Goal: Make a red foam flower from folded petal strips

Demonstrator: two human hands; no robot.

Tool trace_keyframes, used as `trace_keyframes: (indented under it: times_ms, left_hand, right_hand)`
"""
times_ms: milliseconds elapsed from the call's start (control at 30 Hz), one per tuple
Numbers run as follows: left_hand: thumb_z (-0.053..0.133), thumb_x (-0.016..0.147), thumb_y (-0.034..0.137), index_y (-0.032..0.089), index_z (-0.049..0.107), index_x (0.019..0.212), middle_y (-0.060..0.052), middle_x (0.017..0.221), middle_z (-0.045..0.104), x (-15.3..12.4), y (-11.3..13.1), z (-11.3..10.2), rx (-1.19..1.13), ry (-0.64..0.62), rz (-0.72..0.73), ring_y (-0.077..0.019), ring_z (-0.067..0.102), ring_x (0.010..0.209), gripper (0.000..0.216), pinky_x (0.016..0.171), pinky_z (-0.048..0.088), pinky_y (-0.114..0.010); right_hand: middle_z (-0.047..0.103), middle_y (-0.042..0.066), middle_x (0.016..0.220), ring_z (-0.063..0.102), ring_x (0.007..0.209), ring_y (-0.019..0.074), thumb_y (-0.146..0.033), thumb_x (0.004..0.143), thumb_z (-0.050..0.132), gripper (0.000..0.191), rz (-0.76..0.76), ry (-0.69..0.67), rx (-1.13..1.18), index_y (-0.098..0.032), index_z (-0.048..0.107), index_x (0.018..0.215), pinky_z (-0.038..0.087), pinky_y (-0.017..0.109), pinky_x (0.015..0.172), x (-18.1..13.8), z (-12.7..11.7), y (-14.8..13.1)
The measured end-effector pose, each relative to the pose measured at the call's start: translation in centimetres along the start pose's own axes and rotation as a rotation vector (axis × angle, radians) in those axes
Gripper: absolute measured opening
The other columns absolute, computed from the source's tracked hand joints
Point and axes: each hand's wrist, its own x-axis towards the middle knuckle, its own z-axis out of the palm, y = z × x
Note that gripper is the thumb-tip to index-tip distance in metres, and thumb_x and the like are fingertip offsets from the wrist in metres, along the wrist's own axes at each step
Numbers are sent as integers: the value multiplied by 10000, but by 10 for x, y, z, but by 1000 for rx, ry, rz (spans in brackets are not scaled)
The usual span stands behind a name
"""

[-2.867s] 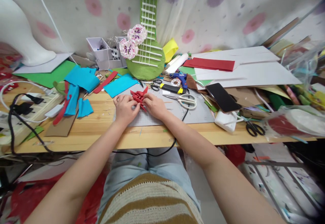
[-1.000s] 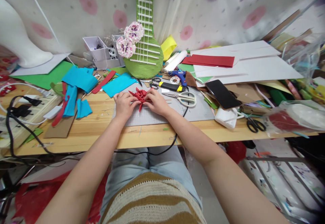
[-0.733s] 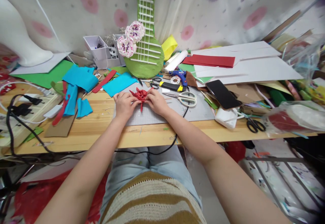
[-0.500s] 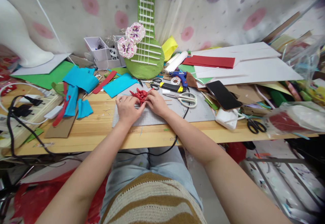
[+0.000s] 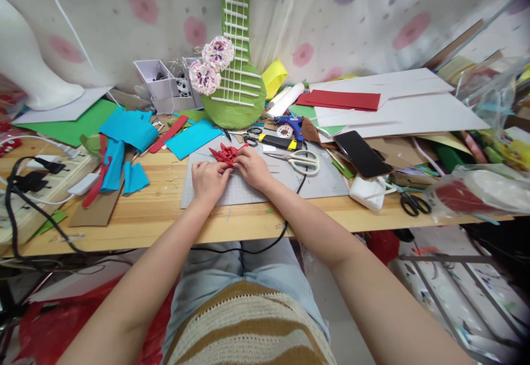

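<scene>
A red crepe-paper flower (image 5: pixel 226 153) with pointed, crumpled petals is held over the grey cutting mat (image 5: pixel 248 194). My left hand (image 5: pixel 210 180) pinches its lower left side, fingertips pressed together. From the right, my right hand (image 5: pixel 252 167) closes thumb and fingers on the flower's edge. The two hands nearly touch, and their fingers hide the flower's base. Just right of my right hand lie white-handled scissors (image 5: pixel 304 162), and behind them a yellow-and-black utility knife (image 5: pixel 281 142).
A green paper-covered lute shape (image 5: pixel 244 105) stands at the back. Near it lies a blue glue gun (image 5: pixel 295 125). A phone (image 5: pixel 361 155) rests on a white charger (image 5: pixel 368 192) at right. Blue crepe paper (image 5: pixel 128 127) and a power strip (image 5: pixel 53 188) lie left. A black cable (image 5: pixel 285 231) crosses the table edge.
My left fingers have drawn in lower on the flower, so more red petals show above them. My right hand stays close against it. The view has shifted slightly.
</scene>
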Motion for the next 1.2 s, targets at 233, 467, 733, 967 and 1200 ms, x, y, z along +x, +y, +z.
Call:
trace_keyframes:
  times_ms: [233,467,733,967,1200]
  left_hand:
    - [569,805,366,264,704,788,-26,777,716,1,-5,1,67,-91,73,-218,601,787,170,809,365,-385]
    - [556,808,345,251,705,832,-45,737,696,3,-5,-3,76,-121,169,-227,581,781,177,817,359,-390]
    - [581,784,309,291,701,849,-59,972,612,50,-19,-23,79,-159,336,-264,466,1034,138,896,292,-427]
    - [634,734,306,272,685,710,-28,912,593,78,-10,-22,85,-406,512,-236,454,1011,66,936,259,-425]
    - [619,754,294,243,684,756,-30,927,613,81,-19,-24,99,-406,465,-231,464,975,82,865,292,-419]
  right_hand:
    - [590,83,968,480,970,195,-242,886,499,207,2,-8,-33,-184,694,848,414,333,866,-1,-4,-3]
    - [600,77,970,463,998,212,-269,890,500,218,43,25,-91,-201,697,827,437,337,818,-4,-5,-6]
    - [594,77,975,456,987,211,-287,883,516,198,12,14,-95,-207,690,832,435,351,840,-5,-6,-2]
    - [592,77,986,448,996,212,-284,890,501,208,10,0,-91,-200,689,860,428,338,841,-5,-8,-2]
    - [589,84,992,457,999,208,-291,885,513,206,8,-17,-98,-188,690,870,425,338,844,-4,-10,-3]
